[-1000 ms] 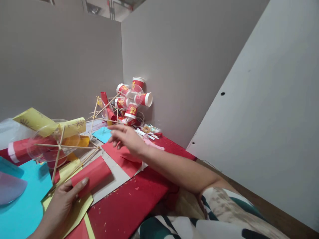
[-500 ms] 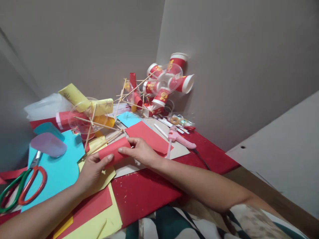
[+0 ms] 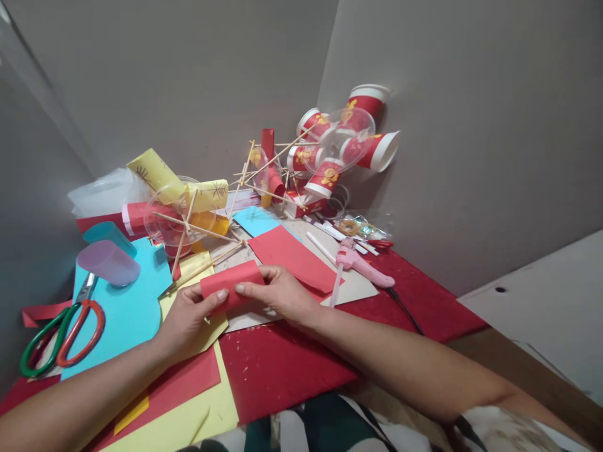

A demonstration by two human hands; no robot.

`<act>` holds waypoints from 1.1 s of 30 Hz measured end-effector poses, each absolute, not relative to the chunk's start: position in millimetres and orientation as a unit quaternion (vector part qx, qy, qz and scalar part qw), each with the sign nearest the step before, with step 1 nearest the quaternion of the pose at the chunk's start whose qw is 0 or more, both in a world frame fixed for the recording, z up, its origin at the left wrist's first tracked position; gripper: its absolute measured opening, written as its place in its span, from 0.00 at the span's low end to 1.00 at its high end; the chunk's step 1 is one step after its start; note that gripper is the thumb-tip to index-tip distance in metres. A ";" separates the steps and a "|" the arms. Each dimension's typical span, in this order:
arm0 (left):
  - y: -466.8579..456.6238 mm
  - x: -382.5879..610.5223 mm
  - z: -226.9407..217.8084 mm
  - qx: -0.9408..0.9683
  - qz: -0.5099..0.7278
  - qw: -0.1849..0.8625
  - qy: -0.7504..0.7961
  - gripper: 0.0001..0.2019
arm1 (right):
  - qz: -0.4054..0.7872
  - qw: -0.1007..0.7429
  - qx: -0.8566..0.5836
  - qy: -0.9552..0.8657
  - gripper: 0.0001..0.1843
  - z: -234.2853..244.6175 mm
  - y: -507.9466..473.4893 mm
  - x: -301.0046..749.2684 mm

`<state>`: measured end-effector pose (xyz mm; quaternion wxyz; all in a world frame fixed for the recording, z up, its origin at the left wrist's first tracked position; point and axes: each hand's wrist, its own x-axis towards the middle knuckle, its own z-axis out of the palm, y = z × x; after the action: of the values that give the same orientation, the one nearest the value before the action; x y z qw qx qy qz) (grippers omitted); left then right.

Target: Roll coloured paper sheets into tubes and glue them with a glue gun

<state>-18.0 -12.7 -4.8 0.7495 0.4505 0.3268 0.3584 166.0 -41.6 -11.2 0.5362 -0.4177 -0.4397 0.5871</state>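
A curled piece of red paper is held in front of me between both hands. My left hand grips its left end, thumb on the near face and fingers behind. My right hand pinches the right end the same way. Just beyond the right hand lies a flat red sheet on grey cardboard. Under and beside the left hand are yellow paper and a blue sheet. The fingertips behind the curled paper are hidden.
Scissors with green and orange handles lie at left by a purple plastic cup. A pink glue gun rests on the right. Stick frames with a yellow paper wheel and a red paper-cup wheel stand at the back.
The view has shifted, so the table's things appear farther right. Both hands keep hold of the red paper, which is now tilted less, with the thumbs closer together.
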 end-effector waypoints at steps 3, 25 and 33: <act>-12.9 -17.8 -5.6 0.452 0.361 0.748 0.324 0.12 | 0.580 0.547 -0.421 -0.433 0.18 -12.7 -41.4 165.5; -10.6 -19.0 -5.9 0.472 0.346 0.731 0.351 0.15 | 0.601 0.565 -0.410 -0.389 0.16 -16.3 -44.4 160.4; -7.4 -21.6 -6.3 0.514 0.371 0.658 0.407 0.16 | 0.572 0.578 -0.405 -0.418 0.19 -16.4 -45.4 161.6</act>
<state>-21.6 -7.4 -6.3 0.6576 0.5141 0.4072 0.3707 161.6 -45.4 -16.4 0.5780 -0.4049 -0.4175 0.5725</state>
